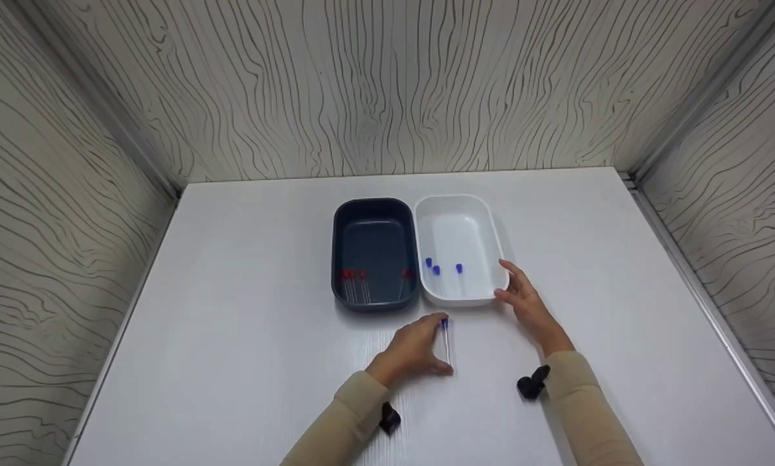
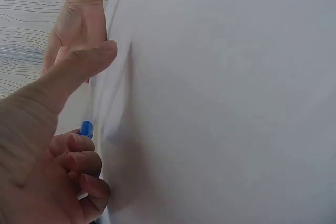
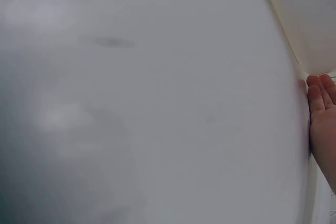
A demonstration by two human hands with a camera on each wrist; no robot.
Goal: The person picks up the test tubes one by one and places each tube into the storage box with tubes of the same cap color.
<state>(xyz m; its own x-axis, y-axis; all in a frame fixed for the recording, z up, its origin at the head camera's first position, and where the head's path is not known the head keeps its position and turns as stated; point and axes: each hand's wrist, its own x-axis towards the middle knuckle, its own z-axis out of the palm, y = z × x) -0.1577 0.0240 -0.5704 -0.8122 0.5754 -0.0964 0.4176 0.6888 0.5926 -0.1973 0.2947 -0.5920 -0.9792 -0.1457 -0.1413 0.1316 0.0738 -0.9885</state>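
My left hand [image 1: 413, 346] holds a thin clear test tube with a blue cap [image 1: 445, 322] lengthwise, the thumb at its bottom end and a forefinger at the cap. In the left wrist view the blue cap [image 2: 87, 128] shows beside the curled fingers; the clear body is hard to make out. My right hand [image 1: 528, 307] grips the near right corner of the white tray [image 1: 465, 302], thumb and fingers on either side of the corner. Three blue-capped tubes [image 1: 459, 268] lie in that tray. The right wrist view shows only part of the right hand [image 3: 323, 114].
A dark blue tray [image 1: 375, 307] stands against the white tray's left side, with several red-capped tubes [image 1: 348, 274] near its front end. Both stand on a white table [image 1: 245, 291]. Wood-patterned panels [image 1: 387, 84] enclose the back and sides.
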